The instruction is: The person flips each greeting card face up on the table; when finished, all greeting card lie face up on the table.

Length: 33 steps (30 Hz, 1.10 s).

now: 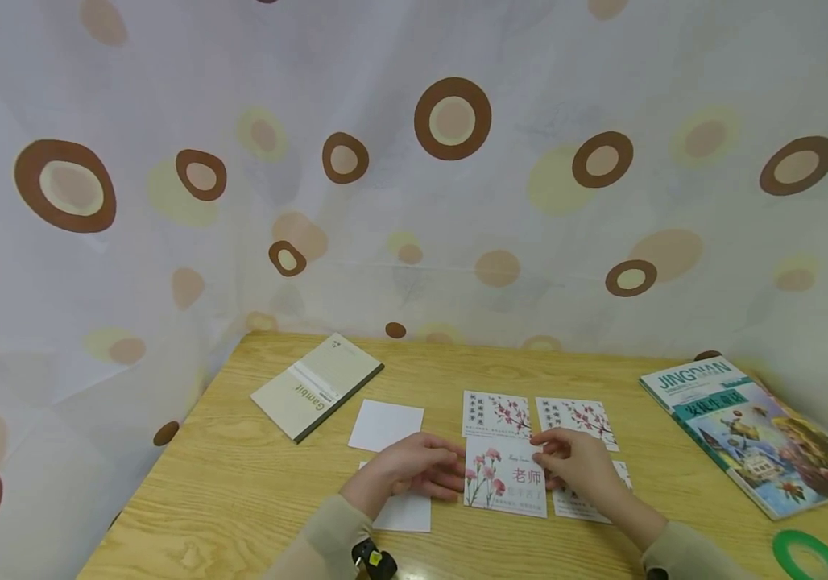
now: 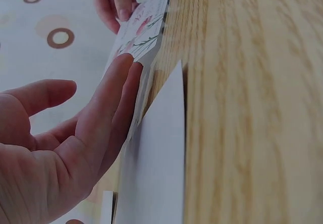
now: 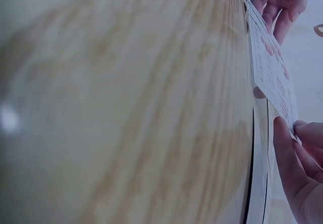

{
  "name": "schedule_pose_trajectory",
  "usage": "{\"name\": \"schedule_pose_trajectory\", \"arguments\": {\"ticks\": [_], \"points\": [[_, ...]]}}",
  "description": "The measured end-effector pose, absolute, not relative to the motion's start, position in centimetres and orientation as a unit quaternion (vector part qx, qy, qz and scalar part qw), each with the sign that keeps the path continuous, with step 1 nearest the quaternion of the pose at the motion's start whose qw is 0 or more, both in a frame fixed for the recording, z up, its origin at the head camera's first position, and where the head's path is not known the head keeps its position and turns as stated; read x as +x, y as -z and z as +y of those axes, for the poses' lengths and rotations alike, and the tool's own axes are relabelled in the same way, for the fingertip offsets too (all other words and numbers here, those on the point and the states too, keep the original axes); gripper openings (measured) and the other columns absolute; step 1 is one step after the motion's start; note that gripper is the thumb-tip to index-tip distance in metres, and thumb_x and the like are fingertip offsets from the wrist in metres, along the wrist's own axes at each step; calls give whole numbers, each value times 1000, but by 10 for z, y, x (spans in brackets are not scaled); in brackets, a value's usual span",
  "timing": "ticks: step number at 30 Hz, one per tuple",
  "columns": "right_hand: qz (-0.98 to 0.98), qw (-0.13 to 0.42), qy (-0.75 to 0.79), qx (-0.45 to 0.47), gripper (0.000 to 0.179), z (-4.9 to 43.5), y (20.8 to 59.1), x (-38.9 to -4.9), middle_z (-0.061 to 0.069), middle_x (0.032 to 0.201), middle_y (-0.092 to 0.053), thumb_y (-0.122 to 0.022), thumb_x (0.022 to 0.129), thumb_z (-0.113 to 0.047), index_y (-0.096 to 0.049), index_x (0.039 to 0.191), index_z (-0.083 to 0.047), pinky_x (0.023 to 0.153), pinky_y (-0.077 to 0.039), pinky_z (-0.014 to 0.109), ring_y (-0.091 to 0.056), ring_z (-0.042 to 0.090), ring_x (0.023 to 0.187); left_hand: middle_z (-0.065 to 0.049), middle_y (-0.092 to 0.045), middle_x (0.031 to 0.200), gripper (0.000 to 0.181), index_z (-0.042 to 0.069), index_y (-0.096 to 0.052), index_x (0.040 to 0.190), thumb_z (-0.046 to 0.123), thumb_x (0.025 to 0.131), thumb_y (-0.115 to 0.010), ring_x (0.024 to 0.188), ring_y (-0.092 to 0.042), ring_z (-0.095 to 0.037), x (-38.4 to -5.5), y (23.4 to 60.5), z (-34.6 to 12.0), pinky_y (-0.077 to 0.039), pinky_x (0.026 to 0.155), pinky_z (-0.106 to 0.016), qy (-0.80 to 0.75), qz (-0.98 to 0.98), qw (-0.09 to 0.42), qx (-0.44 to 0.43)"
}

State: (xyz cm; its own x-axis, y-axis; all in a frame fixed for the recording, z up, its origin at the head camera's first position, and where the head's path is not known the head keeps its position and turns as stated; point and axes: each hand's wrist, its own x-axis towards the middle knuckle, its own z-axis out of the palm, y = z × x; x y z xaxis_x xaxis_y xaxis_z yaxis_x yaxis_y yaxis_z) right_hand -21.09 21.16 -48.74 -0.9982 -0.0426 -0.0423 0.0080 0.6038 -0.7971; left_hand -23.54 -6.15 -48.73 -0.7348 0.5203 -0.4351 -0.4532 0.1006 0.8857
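A square card with pink carnations and red Chinese characters (image 1: 504,483) lies in front of me, and looks slightly raised off the table in the right wrist view. My right hand (image 1: 588,467) pinches its right edge between thumb and fingers. At the card's left edge is my left hand (image 1: 414,466), fingers extended and thumb apart in the left wrist view; its fingertips (image 2: 127,62) are at or against the edge. Two plum-blossom cards (image 1: 497,413) lie behind, side by side. Another plum-blossom card (image 1: 588,506) is partly hidden under my right hand.
Two blank white cards (image 1: 387,425) lie at left, the nearer partly covered by my left hand. A beige notebook (image 1: 318,385) sits at the back left of the wooden table (image 1: 218,491). To the right are a magazine (image 1: 755,435) and a green tape roll (image 1: 787,556).
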Motion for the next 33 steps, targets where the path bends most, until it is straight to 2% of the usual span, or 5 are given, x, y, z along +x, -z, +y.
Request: {"name": "schedule_pose_trajectory", "arguments": {"ticks": [8, 18, 33], "points": [[903, 25, 429, -15, 20, 209, 492, -215, 3, 77, -64, -75, 83, -1, -73, 103, -4, 50, -55, 24, -63, 15, 55, -16, -73, 106, 32, -6, -61, 127, 11, 101, -51, 89, -73, -25, -236, 490, -63, -60, 83, -46, -671, 648, 361, 21], [914, 25, 402, -40, 20, 208, 490, -215, 2, 76, -63, -76, 83, -3, -73, 103, -3, 49, -53, 24, -61, 14, 54, -21, -71, 111, 35, -6, -59, 130, 13, 102, -50, 92, -73, -27, -236, 485, -65, -60, 83, -45, -669, 646, 367, 21], [926, 38, 371, -61, 21, 205, 487, -217, -1, 70, -59, -78, 81, -5, -72, 101, -4, 50, -48, 24, -59, 13, 54, -16, -72, 107, 36, -6, -58, 131, 12, 101, -51, 90, -73, -23, -237, 484, -67, -60, 83, -43, -668, 649, 365, 19]]}}
